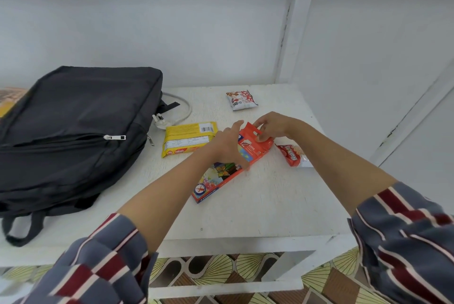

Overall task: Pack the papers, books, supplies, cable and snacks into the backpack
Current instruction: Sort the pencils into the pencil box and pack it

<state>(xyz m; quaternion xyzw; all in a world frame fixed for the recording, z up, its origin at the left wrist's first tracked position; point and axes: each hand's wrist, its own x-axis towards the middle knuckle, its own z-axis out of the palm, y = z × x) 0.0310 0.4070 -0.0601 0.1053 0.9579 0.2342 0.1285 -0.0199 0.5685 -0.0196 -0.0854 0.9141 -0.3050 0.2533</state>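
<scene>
Coloured-pencil box (221, 177) lies slantwise under the 2 hands: right hand (270, 124) pinches its far hang-tab, left hand (228, 146) presses its middle, fingers nearly straight. The zipped backpack (73, 119) sits left of the left hand.

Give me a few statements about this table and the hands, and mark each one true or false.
1. The left hand and the right hand both touch the box. True.
2. The wafer pack is inside the backpack. False: it lies on the table, beside the backpack.
3. The cable lies on the table, next to the backpack. True.
4. The right hand holds the pouch. False: the pouch lies alone at the far side of the table, and the right hand pinches the box's flap.
5. The red snack lies to the right of the box. True.
</scene>
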